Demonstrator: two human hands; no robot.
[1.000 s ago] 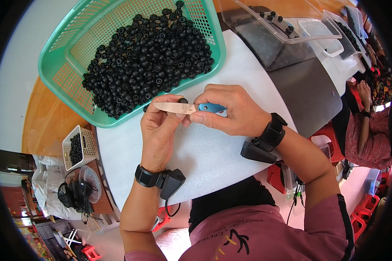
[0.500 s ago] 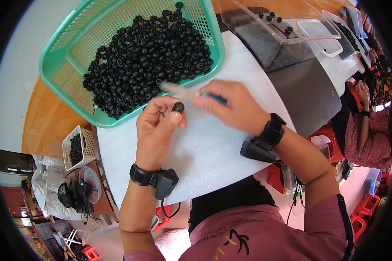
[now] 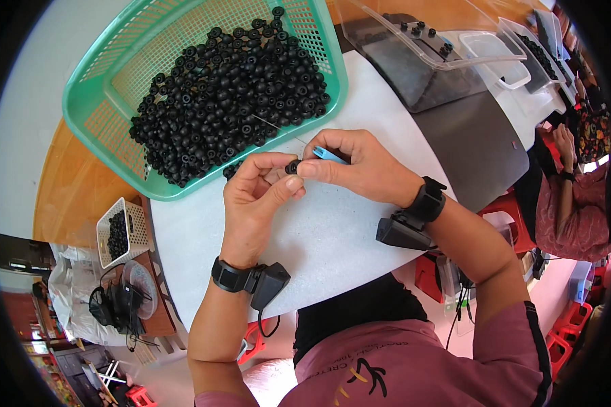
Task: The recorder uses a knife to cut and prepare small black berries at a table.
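Observation:
My left hand (image 3: 252, 197) pinches a small round black part (image 3: 292, 167) between thumb and fingertips over the white sheet (image 3: 339, 230). In my right hand (image 3: 368, 168) is a thin blade-like tool with a blue handle (image 3: 328, 155). Its slim metal end points up and left, across the rim of the green basket (image 3: 88, 88). The right thumb tip meets the black part at its right side. Many similar black parts (image 3: 231, 95) are heaped in the basket, just beyond both hands. A few more lie against the basket's near rim.
A small white basket (image 3: 139, 227) of black parts stands at the left, beside dark headphones (image 3: 103, 304). At the far right are a clear plastic bin (image 3: 414, 64) with several parts and a dark grey board (image 3: 482, 149). Another person's hand (image 3: 563, 144) shows at the right edge.
My right hand's tool was blurred and near the basket rim; it now shows sharply, and the thumb has come against the black part. My left hand has shifted slightly right.

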